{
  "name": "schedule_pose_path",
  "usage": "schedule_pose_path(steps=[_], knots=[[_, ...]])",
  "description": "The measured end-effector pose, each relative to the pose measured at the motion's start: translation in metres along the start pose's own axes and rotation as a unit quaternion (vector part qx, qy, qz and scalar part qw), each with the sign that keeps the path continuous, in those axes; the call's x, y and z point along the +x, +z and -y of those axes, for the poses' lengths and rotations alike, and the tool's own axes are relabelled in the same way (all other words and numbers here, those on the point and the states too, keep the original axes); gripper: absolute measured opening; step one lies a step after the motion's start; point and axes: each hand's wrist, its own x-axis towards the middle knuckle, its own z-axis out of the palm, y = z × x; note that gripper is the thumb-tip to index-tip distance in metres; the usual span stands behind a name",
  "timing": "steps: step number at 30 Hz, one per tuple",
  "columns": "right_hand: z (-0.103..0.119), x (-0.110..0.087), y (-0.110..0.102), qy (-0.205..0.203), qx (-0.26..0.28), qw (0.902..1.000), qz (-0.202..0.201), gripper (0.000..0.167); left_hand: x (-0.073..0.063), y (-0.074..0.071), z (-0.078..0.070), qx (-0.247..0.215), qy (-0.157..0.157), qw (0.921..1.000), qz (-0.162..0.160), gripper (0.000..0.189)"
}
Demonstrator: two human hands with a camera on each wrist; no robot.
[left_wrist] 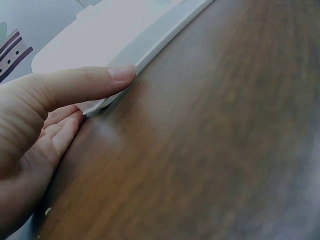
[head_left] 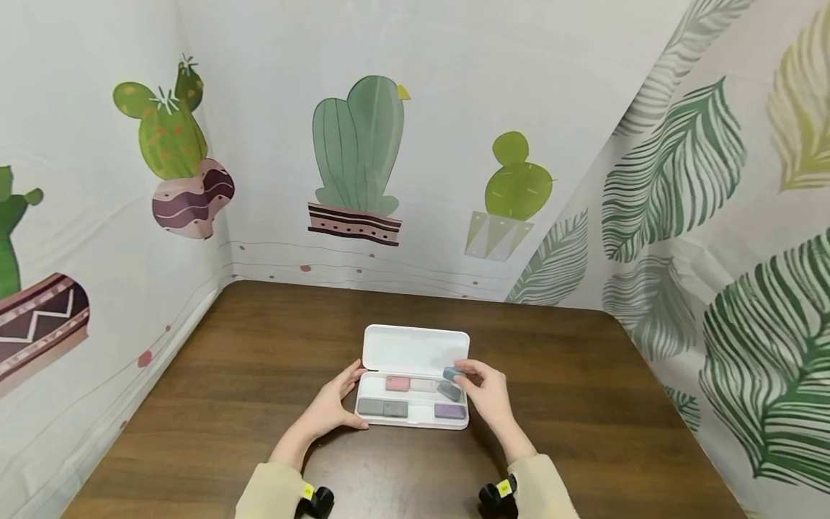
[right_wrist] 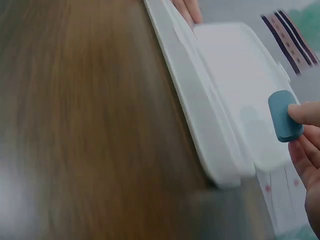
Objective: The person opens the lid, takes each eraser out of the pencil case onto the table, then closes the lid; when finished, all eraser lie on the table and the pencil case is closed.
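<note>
1. Here's the right hand (head_left: 489, 395), narrow in its grip, thumb and fingertips pinching a small blue block with rounded edges (head_left: 452, 373); the right wrist view shows that pinch clearly.
2. That blue block sits at the right hand's fingertips, over the back right end of an open, shallow white plastic case (head_left: 421, 412).
3. Over to the left hand (head_left: 331, 405): thumb and fingers spread wide around the case's left end, thumb on the front edge, fingers by the back corner, holding it.
4. The white lid (head_left: 415, 347) stands folded back, beyond both hands.
5. Just below the right hand's fingertips, a grey-teal block (head_left: 449, 391) lies askew in the back row.
6. Farther left of the right hand in that row come a whitish block (head_left: 424, 386), then a pink rectangular block (head_left: 398, 383).
7. Nearest the left hand, in the front row, two grey rectangular blocks (head_left: 383, 408) lie side by side, touching.
8. A purple rectangular block (head_left: 450, 411) lies in the front row, left of the right hand and nearer the person.
9. Beneath both hands spreads a brown wood-grain surface (head_left: 583, 404); beyond them hangs a white cloth printed with cacti and leaves (head_left: 441, 43).
</note>
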Motion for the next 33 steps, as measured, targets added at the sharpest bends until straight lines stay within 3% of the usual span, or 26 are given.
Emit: schedule_pose_path(steps=[6,12,18,23,33], knots=[[-0.022,-0.009,-0.025,0.015,-0.022,0.9995,-0.015,0.018,0.0,0.001,0.0,0.004,0.002,1.0,-0.001,0.118],[-0.038,-0.011,-0.04,0.055,-0.07,0.996,0.003,0.018,0.001,0.001,0.001,0.001,0.008,1.0,0.0,0.118],[-0.045,-0.01,-0.043,0.085,-0.076,0.9926,0.041,0.019,0.001,0.001,0.001,-0.004,0.005,1.0,-0.001,0.118],[-0.046,-0.008,-0.042,0.085,-0.07,0.9919,0.063,0.021,0.002,0.001,0.001,0.0,0.005,1.0,-0.001,0.118],[-0.049,-0.003,-0.04,0.078,-0.07,0.9924,0.064,0.021,0.001,0.001,0.001,-0.005,0.001,1.0,0.0,0.118]])
